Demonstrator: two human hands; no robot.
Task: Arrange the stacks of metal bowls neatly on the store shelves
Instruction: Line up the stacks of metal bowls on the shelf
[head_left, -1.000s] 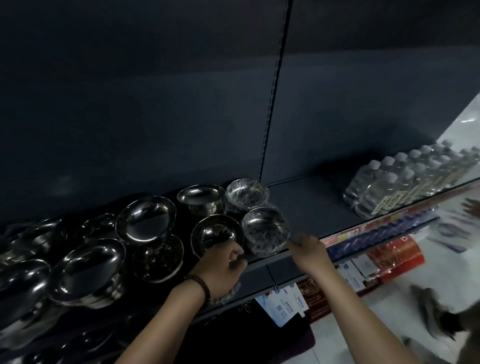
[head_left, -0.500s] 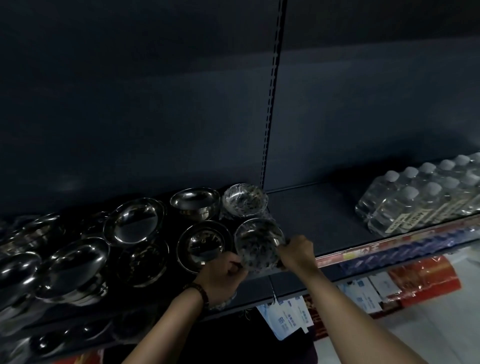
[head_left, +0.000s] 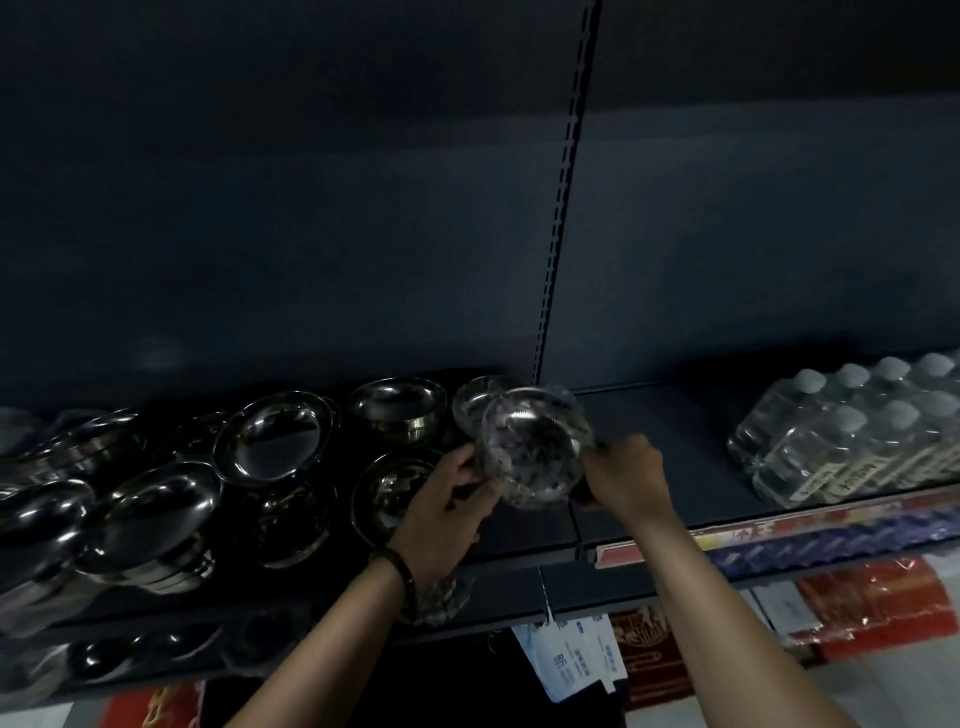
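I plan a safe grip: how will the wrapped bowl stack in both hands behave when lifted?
Probably stiff: the wrapped bowl stack shows an undeformed round rim between left hand and right hand. Its glossy film may be slippery. Held tilted, its bowls might shift.

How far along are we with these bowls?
Done: the back bowl stands upright. In hand: left hand and right hand hold the wrapped stack above the shelf. Left: set it down, then straighten the leaning left stacks.

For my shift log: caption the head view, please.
Left hand and right hand hold a wrapped bowl stack above the shelf.
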